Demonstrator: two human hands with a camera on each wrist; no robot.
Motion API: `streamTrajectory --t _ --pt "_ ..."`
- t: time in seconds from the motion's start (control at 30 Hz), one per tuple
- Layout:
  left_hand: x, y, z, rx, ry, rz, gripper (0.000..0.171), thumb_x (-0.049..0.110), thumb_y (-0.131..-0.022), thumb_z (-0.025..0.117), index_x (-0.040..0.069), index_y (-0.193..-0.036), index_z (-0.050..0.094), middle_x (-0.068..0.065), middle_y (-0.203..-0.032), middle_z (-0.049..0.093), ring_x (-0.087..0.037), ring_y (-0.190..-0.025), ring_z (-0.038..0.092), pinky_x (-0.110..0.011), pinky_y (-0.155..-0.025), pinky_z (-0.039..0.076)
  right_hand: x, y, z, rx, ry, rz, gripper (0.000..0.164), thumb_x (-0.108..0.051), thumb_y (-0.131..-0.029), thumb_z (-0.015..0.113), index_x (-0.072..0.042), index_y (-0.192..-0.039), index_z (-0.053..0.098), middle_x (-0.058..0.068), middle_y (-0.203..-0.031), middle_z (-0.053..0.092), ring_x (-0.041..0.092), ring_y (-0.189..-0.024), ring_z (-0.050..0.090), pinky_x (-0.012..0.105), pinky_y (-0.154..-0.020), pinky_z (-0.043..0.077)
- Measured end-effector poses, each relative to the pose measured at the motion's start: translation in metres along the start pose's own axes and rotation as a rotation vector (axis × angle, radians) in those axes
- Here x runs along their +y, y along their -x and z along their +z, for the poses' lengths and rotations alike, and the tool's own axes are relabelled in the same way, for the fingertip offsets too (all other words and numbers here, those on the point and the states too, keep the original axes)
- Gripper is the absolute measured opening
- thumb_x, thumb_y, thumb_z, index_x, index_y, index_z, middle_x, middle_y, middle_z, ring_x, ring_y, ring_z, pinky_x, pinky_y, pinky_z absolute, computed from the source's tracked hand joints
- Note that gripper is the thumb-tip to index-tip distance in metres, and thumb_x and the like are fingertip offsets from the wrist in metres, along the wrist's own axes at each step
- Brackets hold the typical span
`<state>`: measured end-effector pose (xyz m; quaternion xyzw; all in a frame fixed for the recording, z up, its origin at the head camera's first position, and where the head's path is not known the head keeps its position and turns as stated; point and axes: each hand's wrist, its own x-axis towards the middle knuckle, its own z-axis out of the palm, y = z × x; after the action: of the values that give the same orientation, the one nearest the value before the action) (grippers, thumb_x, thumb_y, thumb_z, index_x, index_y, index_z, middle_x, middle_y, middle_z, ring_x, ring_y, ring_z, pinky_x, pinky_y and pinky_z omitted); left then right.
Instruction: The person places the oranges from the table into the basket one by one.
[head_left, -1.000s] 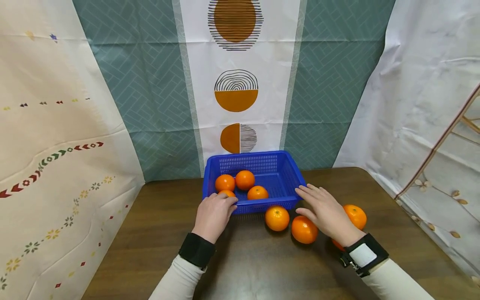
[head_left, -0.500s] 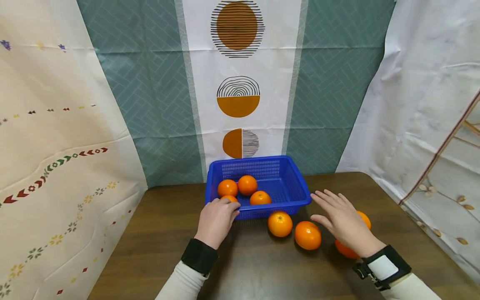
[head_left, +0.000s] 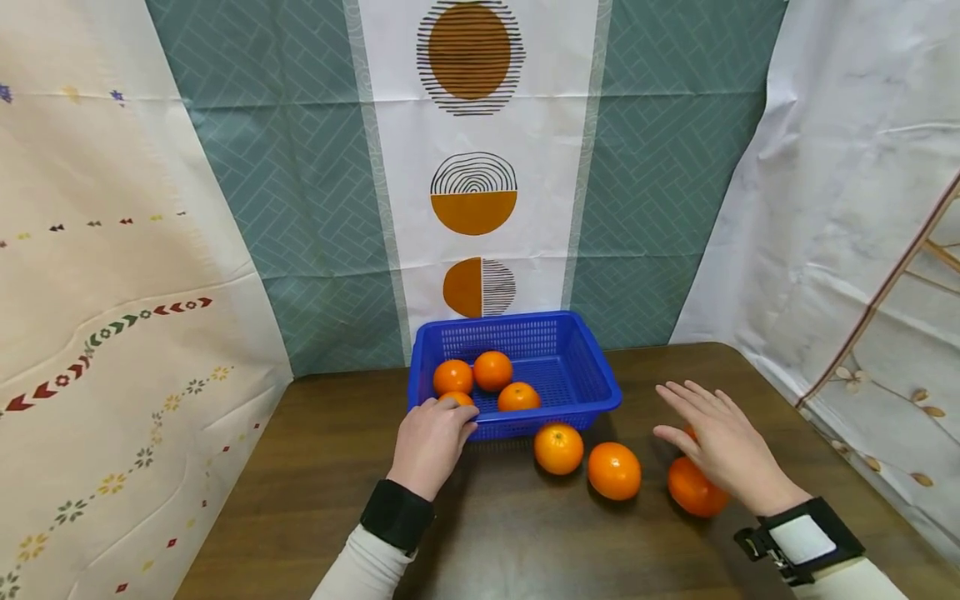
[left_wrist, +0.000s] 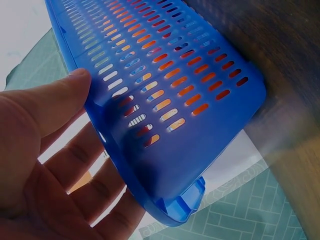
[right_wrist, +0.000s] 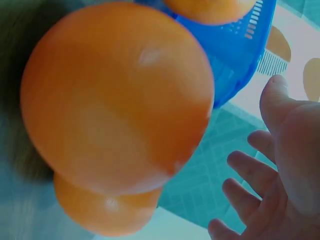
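Note:
My left hand [head_left: 431, 446] grips the near rim of a blue plastic basket [head_left: 540, 423] at its left part. In the left wrist view the thumb [left_wrist: 65, 97] lies on the outer side of the slotted wall, with the other fingers over the rim. Several oranges [head_left: 492, 371] lie inside the basket, toward its left. My right hand [head_left: 723, 450], fingers spread and holding nothing, hovers over an orange [head_left: 696, 489] on the right of the table. Another orange behind it is mostly hidden by that hand. In the right wrist view a large orange [right_wrist: 117, 97] sits beside the palm.
Two more oranges stand on the brown wooden table [head_left: 517, 533]: one orange [head_left: 558, 448] in front of the basket, another orange [head_left: 614, 472] to its right. A patterned cloth [head_left: 480, 225] hangs behind the basket, with a pale cloth [head_left: 150, 375] on the left side.
My right hand has moved right, from beside the basket's near right corner to over the oranges at the right. The left hand stays on the rim. The head view has shifted slightly.

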<state>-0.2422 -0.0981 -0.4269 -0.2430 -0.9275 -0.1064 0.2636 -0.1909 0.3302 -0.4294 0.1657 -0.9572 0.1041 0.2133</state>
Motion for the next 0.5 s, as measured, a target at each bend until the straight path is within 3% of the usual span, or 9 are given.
streamTrajectory --t 0.27,0.5 --pt "0.001 -0.004 -0.001 0.003 0.008 0.011 0.022 0.029 -0.096 0.089 0.018 -0.115 0.087 -0.002 -0.102 0.080 -0.027 -0.087 0.068 -0.040 -0.076 0.060 0.014 0.007 -0.004 0.006 -0.007 0.030 0.070 -0.041 -0.103 0.078 -0.002 -0.157 0.058 0.029 -0.158 0.056 0.056 -0.147 0.046 0.067 -0.131 0.018" --pt "-0.001 -0.001 0.000 -0.005 -0.006 0.003 0.022 0.031 -0.097 0.087 0.019 -0.115 0.087 -0.002 -0.103 0.080 -0.027 -0.087 0.068 -0.039 -0.076 0.059 0.021 0.010 -0.004 -0.022 -0.014 0.068 0.070 -0.038 -0.102 0.080 0.000 -0.156 0.057 0.032 -0.156 0.056 0.058 -0.146 0.045 0.071 -0.128 0.022"
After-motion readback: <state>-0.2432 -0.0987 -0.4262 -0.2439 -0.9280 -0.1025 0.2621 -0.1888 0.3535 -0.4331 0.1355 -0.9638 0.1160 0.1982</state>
